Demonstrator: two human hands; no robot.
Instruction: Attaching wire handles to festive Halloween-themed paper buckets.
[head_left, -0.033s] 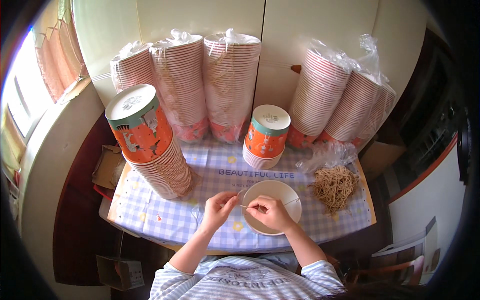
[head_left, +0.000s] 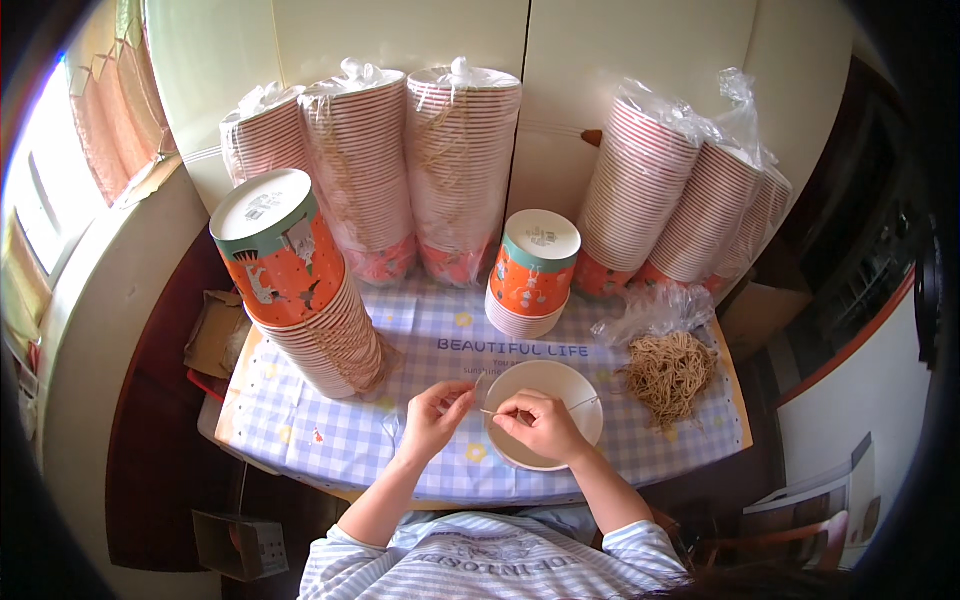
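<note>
Near the front of the table, a white-lined paper tub [head_left: 541,455] stands with its mouth up. Over its rim my right hand [head_left: 545,428] pinches a thin pale cord [head_left: 487,411], whose short end pokes out to the left of my fingers. A thin strand [head_left: 583,403] lies across the tub's right side. My left hand [head_left: 436,418] is just left of the tub, thumb and fingers drawn together. Whatever is between them is too fine to make out.
A tangled heap of tan cords [head_left: 672,380] lies right, beside a crumpled clear bag [head_left: 655,312]. Upside-down orange tubs form a tall stack [head_left: 300,290] at left and a short one [head_left: 535,270] at centre. Bagged tub stacks [head_left: 465,170] line the back. A checked cloth [head_left: 330,440] covers the table.
Almost nothing differs. The fingers of my left hand have shifted very slightly; my right hand and the tub stay in place.
</note>
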